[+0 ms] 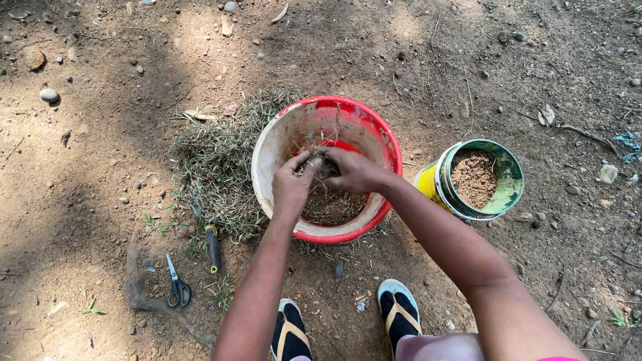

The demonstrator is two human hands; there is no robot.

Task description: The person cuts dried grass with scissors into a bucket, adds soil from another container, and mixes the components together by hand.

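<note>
A red plastic basin (374,127) with a dirt-smeared inside stands on bare earth in front of me. It holds a dark mix of soil and dry chopped grass (334,206). Both hands are inside the basin, above the mix. My left hand (293,182) and my right hand (353,170) meet fingertip to fingertip, pinching a clump of dry grass (322,158) between them.
A heap of cut dry grass (214,160) lies left of the basin. A green and yellow bucket (503,175) with brown soil sits to the right. Scissors (177,287) and a dark-handled tool (213,247) lie at lower left. My sandalled feet (398,311) are below the basin.
</note>
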